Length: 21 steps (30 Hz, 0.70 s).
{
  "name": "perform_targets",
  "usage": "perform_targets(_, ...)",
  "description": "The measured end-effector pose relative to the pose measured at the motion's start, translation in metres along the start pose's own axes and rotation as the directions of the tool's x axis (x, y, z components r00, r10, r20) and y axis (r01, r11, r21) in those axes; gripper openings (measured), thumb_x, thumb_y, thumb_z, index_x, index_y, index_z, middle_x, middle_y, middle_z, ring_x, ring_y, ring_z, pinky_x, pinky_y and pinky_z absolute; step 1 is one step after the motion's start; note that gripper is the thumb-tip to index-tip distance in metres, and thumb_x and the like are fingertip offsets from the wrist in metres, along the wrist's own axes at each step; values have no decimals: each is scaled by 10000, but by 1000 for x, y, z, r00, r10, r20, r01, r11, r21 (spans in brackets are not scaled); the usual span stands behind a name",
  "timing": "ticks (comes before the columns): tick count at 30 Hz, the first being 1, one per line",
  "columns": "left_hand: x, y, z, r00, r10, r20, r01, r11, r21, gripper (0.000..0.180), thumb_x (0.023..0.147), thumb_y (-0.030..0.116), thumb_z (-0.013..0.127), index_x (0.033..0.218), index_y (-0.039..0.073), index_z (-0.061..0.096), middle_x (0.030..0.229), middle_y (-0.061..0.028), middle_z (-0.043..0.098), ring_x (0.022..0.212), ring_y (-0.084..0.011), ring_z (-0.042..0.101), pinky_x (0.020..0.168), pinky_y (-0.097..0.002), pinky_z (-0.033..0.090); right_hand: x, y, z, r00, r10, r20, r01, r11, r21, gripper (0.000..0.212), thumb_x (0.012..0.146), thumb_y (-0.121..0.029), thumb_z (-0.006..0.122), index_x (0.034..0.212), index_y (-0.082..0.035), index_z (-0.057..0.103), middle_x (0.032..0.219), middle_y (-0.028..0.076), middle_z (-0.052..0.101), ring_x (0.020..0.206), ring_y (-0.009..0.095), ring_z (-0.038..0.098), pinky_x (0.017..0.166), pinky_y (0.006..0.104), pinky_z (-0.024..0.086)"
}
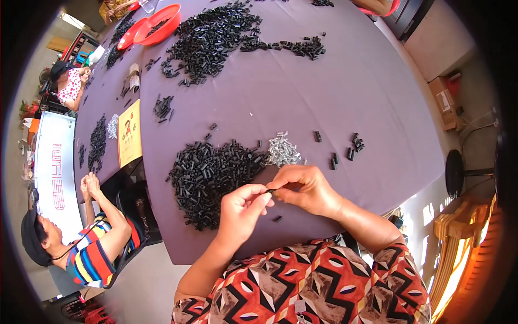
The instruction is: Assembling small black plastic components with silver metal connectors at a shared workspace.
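My left hand (pixel 243 209) and my right hand (pixel 306 189) meet fingertip to fingertip above the near edge of the table. Pinched between them is a small black cylindrical piece (pixel 271 191), mostly hidden by the fingers. Just left of my hands spreads a big heap of black cylindrical pieces (pixel 199 175). Beyond my right hand lies a small pile of shiny silver metal bits (pixel 283 150), apparently springs. One loose black piece (pixel 277 219) rests on the cloth close to my right wrist. A few more black pieces (pixel 350 154) lie farther right.
A purple-grey cloth covers the table (pixel 345 102). Farther off are a larger black heap (pixel 208 40), red bowls (pixel 159 26) and a yellow booklet (pixel 129 133). A co-worker in stripes (pixel 102 245) sits at left; another person (pixel 70 83) is beyond. Boxes (pixel 445 102) stand at right.
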<state>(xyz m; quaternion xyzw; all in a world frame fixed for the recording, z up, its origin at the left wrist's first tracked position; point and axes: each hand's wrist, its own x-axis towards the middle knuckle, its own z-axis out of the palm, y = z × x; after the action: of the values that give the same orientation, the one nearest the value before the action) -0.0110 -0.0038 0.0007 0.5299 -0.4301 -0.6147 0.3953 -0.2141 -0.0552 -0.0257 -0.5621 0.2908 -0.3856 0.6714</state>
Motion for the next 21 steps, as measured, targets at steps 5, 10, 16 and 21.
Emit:
perform_targets(5,2,-4,7,930,365,-24,-320,843,433,94,940,33,700,1016,-23,702,863,-28,716,731,-55,628,645,-216,495,-1,2,-2,1000,13,19,-12,998,-54,156,922,69,666,1057,29,733,970,73,685,897,134,686,805,272,560)
perform_targets(10,3,-7,2,995,91,-46,-88,993,76,121,975,37,668,1077,-26,682,907,-59,724,783,-81,656,698,-224,521,0,-2,4,999,30,-34,-30,999,-19,182,928,61,667,1094,26,731,969,67,695,894,130,682,801,272,554)
perform_targets(16,4,-5,-2,997,65,-51,-64,998,18,136,963,48,683,1078,-26,686,901,-67,727,761,-88,652,682,-225,516,-1,-6,0,998,55,-18,-55,998,-6,278,957,24,645,1231,-8,678,981,72,702,894,151,680,794,296,550)
perform_targets(21,-1,-7,-6,998,46,-36,-45,999,22,135,959,34,681,1079,-28,687,923,-81,731,764,-99,662,677,-231,522,3,-13,-10,991,-123,54,134,865,-485,234,968,-117,663,1182,-25,647,956,121,666,851,277,681,763,373,551)
